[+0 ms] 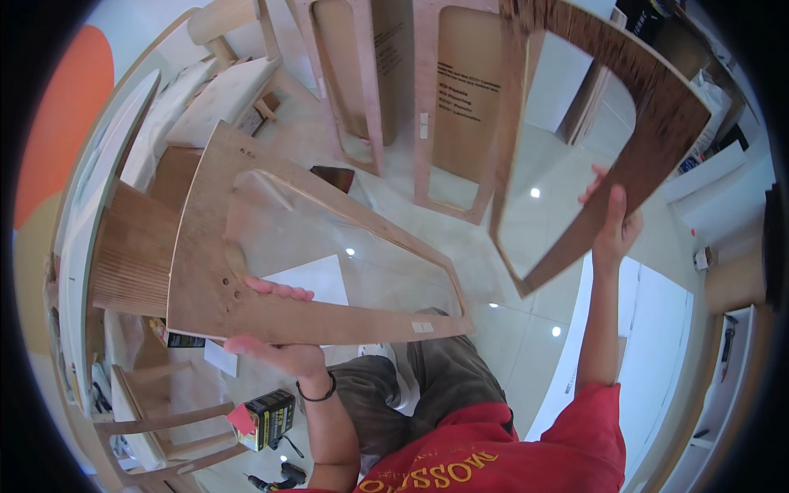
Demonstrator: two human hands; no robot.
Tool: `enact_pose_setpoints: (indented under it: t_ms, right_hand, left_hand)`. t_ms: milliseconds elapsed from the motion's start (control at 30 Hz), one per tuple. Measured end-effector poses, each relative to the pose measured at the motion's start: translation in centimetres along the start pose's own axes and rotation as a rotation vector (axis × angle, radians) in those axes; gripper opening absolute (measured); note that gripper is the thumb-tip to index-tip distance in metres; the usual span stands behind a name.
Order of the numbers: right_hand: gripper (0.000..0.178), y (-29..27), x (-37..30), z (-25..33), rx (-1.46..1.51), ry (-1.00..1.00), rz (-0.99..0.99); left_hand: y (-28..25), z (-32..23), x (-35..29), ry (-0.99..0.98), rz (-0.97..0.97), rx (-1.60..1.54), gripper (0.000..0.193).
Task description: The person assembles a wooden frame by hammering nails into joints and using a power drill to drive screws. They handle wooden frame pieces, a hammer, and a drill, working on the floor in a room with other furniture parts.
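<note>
My left hand (283,356) grips the lower edge of a pale plywood frame panel (201,263), fingers curled through its large cut-out and thumb on the outer side. The panel is tilted, its wide end at the left and its narrow end over my legs. My right hand (616,230) is closed around the lower bar of a dark-brown, wood-grained frame panel (670,123), with the thumb on the near face and some fingertips showing through the opening. This panel stands nearly upright at the right, one corner pointing down. The two panels are apart.
Two pinkish wooden frames, one left (368,74) and one right (423,156), stand at the back near cardboard (467,135). At left are a fluted table base (136,246) and a chair (181,431). A black box (271,419) and a drill (292,476) lie low; white boards (657,329) lie right.
</note>
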State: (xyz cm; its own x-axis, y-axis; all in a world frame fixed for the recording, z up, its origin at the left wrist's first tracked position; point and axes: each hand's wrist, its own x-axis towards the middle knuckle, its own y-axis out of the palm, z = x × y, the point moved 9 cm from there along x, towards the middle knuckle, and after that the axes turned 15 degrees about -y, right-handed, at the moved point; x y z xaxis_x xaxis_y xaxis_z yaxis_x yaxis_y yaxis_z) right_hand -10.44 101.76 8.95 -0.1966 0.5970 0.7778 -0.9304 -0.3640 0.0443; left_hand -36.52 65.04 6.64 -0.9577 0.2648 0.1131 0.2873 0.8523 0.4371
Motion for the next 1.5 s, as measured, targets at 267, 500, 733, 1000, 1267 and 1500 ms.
enact_pose_setpoints:
  t_ms: [267,500,733,1000,1267,1500]
  right_hand:
    - [0.035,8.4,7.9,-8.4,0.23,-0.009,-0.297]
    - [0.028,10.5,10.0,-16.9,0.233,0.022,-0.364]
    - [0.03,11.1,9.4,-21.2,0.129,0.078,-0.286]
    - [0.051,7.8,8.3,-22.6,-0.681,0.016,-0.294]
    - [0.042,13.6,-0.5,-14.8,-0.091,-0.041,-0.093]
    - [0.095,17.5,-23.0,1.2,0.461,0.423,0.928]
  left_hand:
    - [-1.7,-2.4,-1.6,0.108,-0.086,0.051,0.084]
    - [-2.4,-3.5,-2.2,0.147,-0.124,0.133,0.084]
    - [-2.5,-3.7,-2.6,0.128,-0.115,0.15,0.084]
    - [-0.4,-2.9,-2.6,0.125,-0.006,0.183,0.087]
    - [0.6,-0.4,-4.6,0.033,-0.048,0.484,0.076]
    - [6.7,-2.7,-4.0,0.389,0.032,0.723,0.064]
